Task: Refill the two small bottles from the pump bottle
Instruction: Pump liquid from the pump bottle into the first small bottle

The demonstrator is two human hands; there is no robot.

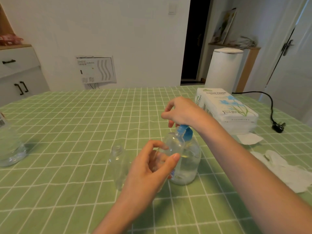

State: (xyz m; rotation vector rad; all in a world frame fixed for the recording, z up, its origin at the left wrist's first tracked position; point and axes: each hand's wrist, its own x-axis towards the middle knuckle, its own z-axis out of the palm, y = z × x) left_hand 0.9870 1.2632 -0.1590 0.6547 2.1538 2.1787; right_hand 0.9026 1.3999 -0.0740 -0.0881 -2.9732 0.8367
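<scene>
**Small bottle held up to the pump spout**

Far L, a big clear bottle (10,146) stands at the edge of the surface (67,124), partly out of view. Toward the middle a small bottle (118,164), uncapped & apparently empty, stands upright on the green checked cloth. Just R of it the left hand (152,169) grips the 2nd small bottle (173,146), thumb & fingers curled round it, tilted w/ its mouth up by the blue pump head (185,132). The pump bottle (187,164) stands right behind, part-full of clear liquid. The right hand (182,110) sits on top of the pump head, fingers curled over it. Further R: a tissue paper pack (228,112) w/ a loose tissue (249,138) at its near corner, then a black plug (278,127) & cable. Something white & crumpled (287,171) lies at the R edge; gloves or tissues, can't tell.
</scene>
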